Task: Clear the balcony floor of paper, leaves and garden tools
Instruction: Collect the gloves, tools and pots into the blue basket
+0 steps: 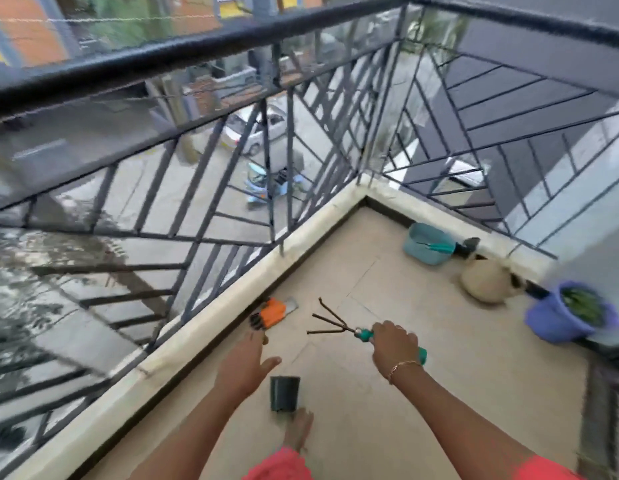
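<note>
view from above of a balcony floor (405,427), seen past two bare forearms that reach forward. the right hand (394,344) is clenched around the teal handle of a three-pronged hand rake (361,333), held above the floor with its prongs pointing left and away. the left hand (245,362) is released, fingers straight and thumb spread, stretched toward an orange-handled tool (273,313). that tool lies on the floor against the low curb (197,327) along the floor's left edge, below the railing (231,188). its long axis runs roughly parallel to the curb, with a dark end nearest the fingertips and a grey end farther off. motion blur hides whether the fingers touch it or stop just short. the left hand is the nearer and the free one, so it looks best placed to pick the tool up. a small dark pot (284,393) lies just below the left hand. near the floor's far corner are a teal tub (424,244) with a teal-handled tool in it and a clay pot (484,280), with a purple pot (557,317) at the right edge.
</note>
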`<move>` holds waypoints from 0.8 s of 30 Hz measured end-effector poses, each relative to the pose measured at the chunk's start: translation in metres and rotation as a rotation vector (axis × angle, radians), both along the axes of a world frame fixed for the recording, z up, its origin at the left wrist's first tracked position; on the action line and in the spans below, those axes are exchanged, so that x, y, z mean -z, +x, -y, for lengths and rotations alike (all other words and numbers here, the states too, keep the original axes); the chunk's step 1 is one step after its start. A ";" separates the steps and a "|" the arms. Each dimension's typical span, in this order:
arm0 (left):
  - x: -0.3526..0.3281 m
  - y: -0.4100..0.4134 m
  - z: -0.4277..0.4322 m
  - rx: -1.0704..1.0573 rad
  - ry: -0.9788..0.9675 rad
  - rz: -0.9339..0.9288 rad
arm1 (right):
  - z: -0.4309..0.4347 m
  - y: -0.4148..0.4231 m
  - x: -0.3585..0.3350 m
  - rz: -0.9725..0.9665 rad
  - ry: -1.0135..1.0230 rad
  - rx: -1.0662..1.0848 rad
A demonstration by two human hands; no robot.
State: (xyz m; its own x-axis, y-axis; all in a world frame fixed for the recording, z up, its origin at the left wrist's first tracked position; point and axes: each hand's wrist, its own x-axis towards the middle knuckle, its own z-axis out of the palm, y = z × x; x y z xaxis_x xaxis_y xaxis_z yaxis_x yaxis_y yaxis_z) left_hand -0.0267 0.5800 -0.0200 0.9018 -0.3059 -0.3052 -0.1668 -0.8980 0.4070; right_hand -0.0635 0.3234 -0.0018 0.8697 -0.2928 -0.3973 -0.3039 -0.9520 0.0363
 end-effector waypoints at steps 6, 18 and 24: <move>-0.013 0.123 0.074 0.196 0.023 0.020 | 0.070 0.086 -0.014 0.014 -0.055 0.123; -0.011 0.287 0.264 0.438 0.013 0.090 | 0.226 0.196 0.001 -0.055 -0.043 0.318; -0.010 0.361 0.376 0.496 0.078 0.021 | 0.335 0.260 -0.004 -0.060 -0.045 0.309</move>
